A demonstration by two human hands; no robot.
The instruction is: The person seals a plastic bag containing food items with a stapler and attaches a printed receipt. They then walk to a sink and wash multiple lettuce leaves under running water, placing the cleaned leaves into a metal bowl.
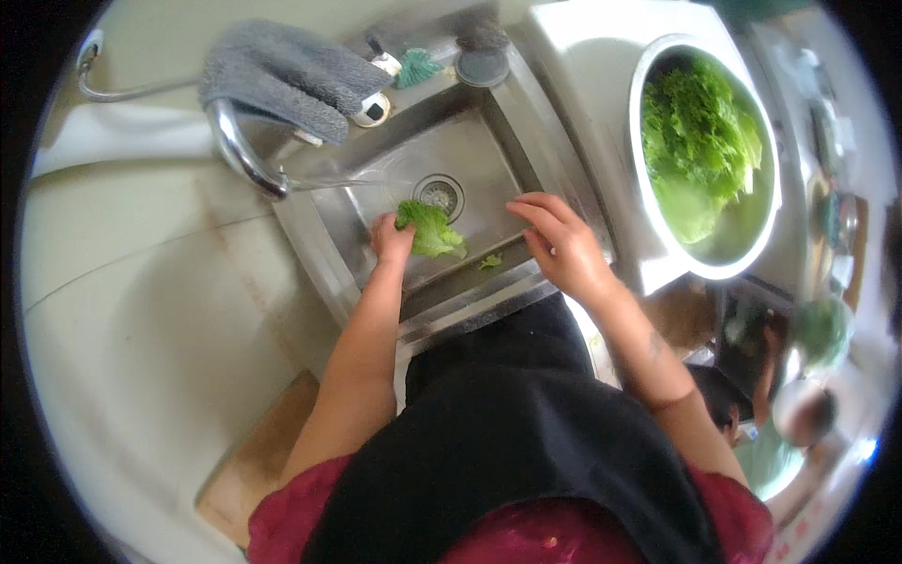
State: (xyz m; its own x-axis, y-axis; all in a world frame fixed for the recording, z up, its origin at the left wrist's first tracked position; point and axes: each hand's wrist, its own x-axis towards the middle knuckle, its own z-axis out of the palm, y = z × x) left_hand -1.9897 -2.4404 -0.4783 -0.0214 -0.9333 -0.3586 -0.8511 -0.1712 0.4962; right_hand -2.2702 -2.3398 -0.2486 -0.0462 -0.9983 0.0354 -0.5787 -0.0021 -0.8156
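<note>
In my left hand (390,241) is a green lettuce leaf (432,231), gripped at its left end over the steel sink (484,141). A thin stream of water (343,182) runs from the curved chrome faucet (242,155) into the basin, above and left of the leaf. My right hand (567,249) hovers at the sink's right edge, thumb and fingers apart, with nothing seen in it. Between the hands a small lettuce scrap (491,261) lies near the basin's front side. The drain (439,195) is just beyond the leaf.
A large metal bowl (637,141) of lettuce leaves (703,141) stands on the white surface to the right. Behind the sink are a grey towel (291,80), a green scrubber-like thing (418,68) and a round dark item (482,68). Another person (770,465) is at far right.
</note>
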